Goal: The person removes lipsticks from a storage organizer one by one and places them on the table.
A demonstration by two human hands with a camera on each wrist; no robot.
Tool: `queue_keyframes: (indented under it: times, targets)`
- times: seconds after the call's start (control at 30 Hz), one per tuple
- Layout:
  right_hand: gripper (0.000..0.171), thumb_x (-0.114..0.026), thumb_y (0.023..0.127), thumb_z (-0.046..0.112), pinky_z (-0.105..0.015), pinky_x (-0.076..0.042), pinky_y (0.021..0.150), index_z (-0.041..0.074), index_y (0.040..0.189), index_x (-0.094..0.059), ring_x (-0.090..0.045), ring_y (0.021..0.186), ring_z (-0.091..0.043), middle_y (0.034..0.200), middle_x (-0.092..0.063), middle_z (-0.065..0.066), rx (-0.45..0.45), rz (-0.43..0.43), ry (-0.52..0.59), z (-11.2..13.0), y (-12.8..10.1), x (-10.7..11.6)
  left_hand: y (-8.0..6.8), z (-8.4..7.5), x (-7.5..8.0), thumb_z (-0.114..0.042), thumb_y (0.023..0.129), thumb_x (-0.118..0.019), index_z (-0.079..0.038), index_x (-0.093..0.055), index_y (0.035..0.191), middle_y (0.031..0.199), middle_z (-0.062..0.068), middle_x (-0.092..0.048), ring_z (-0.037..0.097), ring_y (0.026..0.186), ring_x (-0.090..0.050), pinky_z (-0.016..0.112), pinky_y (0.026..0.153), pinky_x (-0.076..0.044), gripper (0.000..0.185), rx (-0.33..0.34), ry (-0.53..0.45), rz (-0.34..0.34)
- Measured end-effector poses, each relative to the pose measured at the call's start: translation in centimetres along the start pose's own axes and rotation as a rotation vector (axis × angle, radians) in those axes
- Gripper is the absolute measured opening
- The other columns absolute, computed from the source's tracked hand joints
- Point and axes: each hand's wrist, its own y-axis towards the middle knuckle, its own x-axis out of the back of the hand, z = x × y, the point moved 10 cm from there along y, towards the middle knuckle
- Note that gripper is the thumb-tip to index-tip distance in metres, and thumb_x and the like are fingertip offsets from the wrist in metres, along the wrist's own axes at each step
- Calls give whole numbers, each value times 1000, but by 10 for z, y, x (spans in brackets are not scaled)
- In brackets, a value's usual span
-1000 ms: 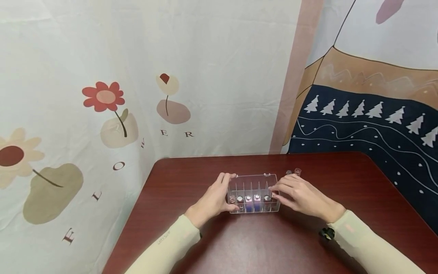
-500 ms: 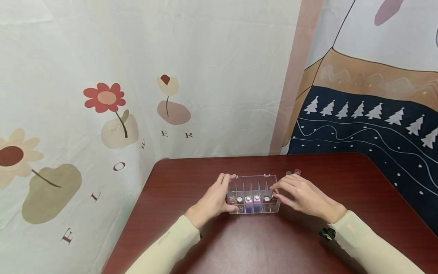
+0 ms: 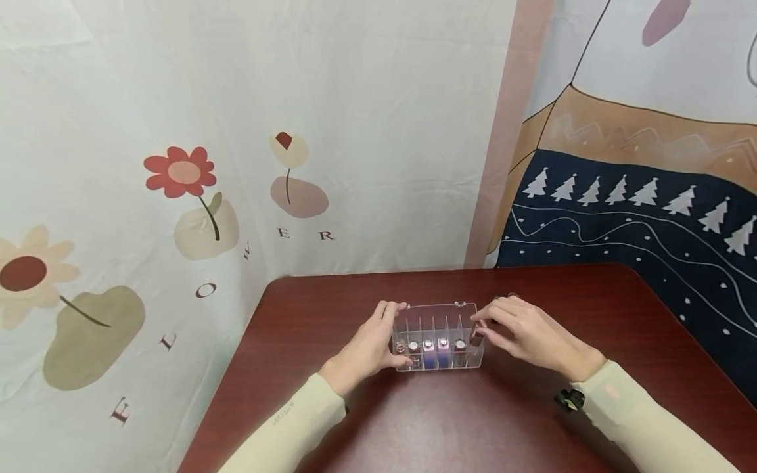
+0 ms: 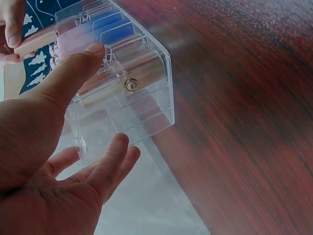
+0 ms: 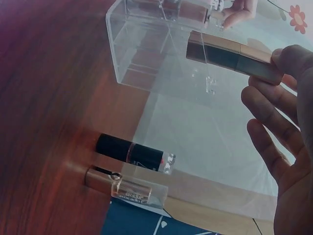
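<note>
The left hand [image 3: 369,345] is steadying a clear plastic box [image 3: 439,341] sitting near the middle of the dark red desk [image 3: 437,420], thumb lying on the near top edge and fingers wrapped round the left end wall, so its grip is closed on the box. The right hand [image 3: 523,332] is pinching a brown-and-gold lipstick tube [image 5: 232,56] between thumb and fingertips, holding it level just over the box's right end, above the last slot; it is not yet inside. The other slots are already holding upright tubes with shiny caps, two of them blue or purple. Behind the right hand, two more tubes are lying on their sides on the desk just beside each other: a black one with a clear cap [image 5: 134,152] and a gold one with a clear cap [image 5: 126,189]. The held tube looks light, stiff and smooth, likely slippery at its polished metal band, so gripping it across the middle of the barrel seems safest. The box looks thin-walled, light and prone to sliding on the glossy wood, so bracing it at the end walls, as the left hand is doing, should be suiting it best.
</note>
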Motion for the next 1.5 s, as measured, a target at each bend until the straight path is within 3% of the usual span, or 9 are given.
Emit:
queue_keyframes:
  times: [0.33,0.43,0.57,0.63,0.77,0.87,0.93,1.23,1.5]
  targets:
    - [31,-94,100,16,-20,-59,104,14,129,-84,-76,110,-13,121,-84,7,-56,-6,18,-8,-2,13,0,0,-1,-22,80,-111,-2,-48,161,149,25,-60,31,109,-74,49,105,-68,105,8,-8,4]
    - [25,-80,114,33,-17,-59,102,14,130,-83,-75,109,-13,122,-84,6,-68,-21,24,-10,-3,16,0,0,-1,-22,80,-111,-2,-48,161,149,25,-61,31,109,-74,49,105,-68,105,6,-6,3]
    - [46,-55,121,52,-15,-59,96,16,131,-82,-73,105,-10,121,-83,6,-76,-41,19,-12,-5,21,0,0,-2,-22,80,-112,-2,-48,161,149,24,-61,29,105,-74,48,102,-69,105,10,1,5]
    - [43,-58,121,51,-15,-59,95,17,131,-82,-74,104,-11,121,-83,5,-77,-46,15,-14,-6,23,-1,0,-2,-23,80,-111,-3,-48,161,149,23,-61,29,104,-74,47,102,-69,105,16,3,8]
    - [24,-85,109,23,-14,-59,97,15,131,-82,-76,103,-15,123,-84,4,-80,-51,21,-18,-10,25,-1,1,-3,-23,80,-111,-3,-48,161,150,22,-60,28,103,-74,47,102,-69,105,26,2,13]
    - [42,-96,92,5,-12,-58,101,14,130,-82,-77,104,-14,124,-84,4,-92,-51,27,-23,-13,26,-1,1,-3,-22,80,-111,-3,-47,161,150,23,-60,29,102,-74,48,101,-69,106,30,-4,15]
    - [49,-98,86,0,-10,-57,102,13,130,-82,-77,103,-13,123,-84,4,-97,-55,34,-27,-15,27,0,1,-3,-23,80,-111,-3,-47,162,150,24,-60,29,101,-74,48,101,-69,106,33,-7,16]
    - [50,-101,79,-4,-3,-52,110,8,125,-84,-80,107,-14,121,-85,1,-127,-76,19,-41,-26,29,-1,2,-5,-22,80,-111,-2,-47,163,152,25,-59,29,103,-74,48,104,-68,106,30,-11,22]
    - [48,-101,78,-6,-3,-54,102,8,120,-84,-80,97,-13,114,-86,0,-160,-84,-7,-59,-37,29,0,2,-5,-23,80,-111,-3,-47,162,152,25,-59,30,105,-74,49,105,-68,106,35,-9,19]
